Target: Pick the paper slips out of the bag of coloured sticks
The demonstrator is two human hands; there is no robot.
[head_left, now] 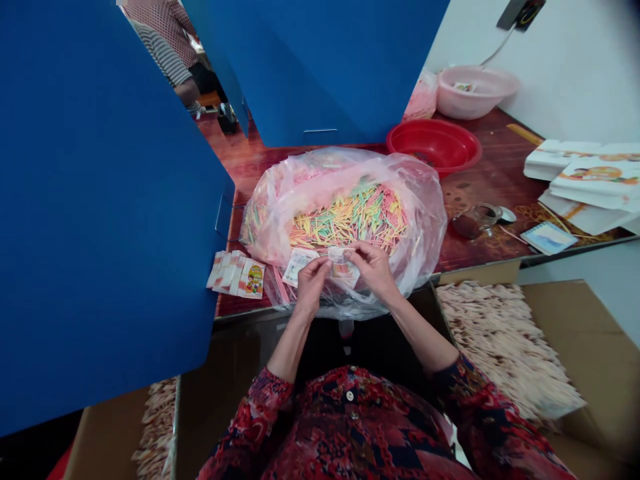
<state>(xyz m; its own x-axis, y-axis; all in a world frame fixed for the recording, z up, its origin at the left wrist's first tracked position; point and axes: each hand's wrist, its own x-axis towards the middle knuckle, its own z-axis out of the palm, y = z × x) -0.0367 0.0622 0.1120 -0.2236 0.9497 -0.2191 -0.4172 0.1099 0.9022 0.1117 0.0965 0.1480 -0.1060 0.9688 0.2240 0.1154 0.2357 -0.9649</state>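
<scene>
Small printed packet at frame centre, over the lower edge of the plastic bag of coloured sticks. Left hand and right hand pinch its edges, thumb to fingertips. Probably light, flimsy, easily creased; best taken by opposite edges.

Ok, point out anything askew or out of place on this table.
The stack of printed white papers at the right lies unevenly, its pieces askew. A thin pink stick also lies loose near the small blue-and-white pad, apart from the coloured heap in the plastic bag.
</scene>
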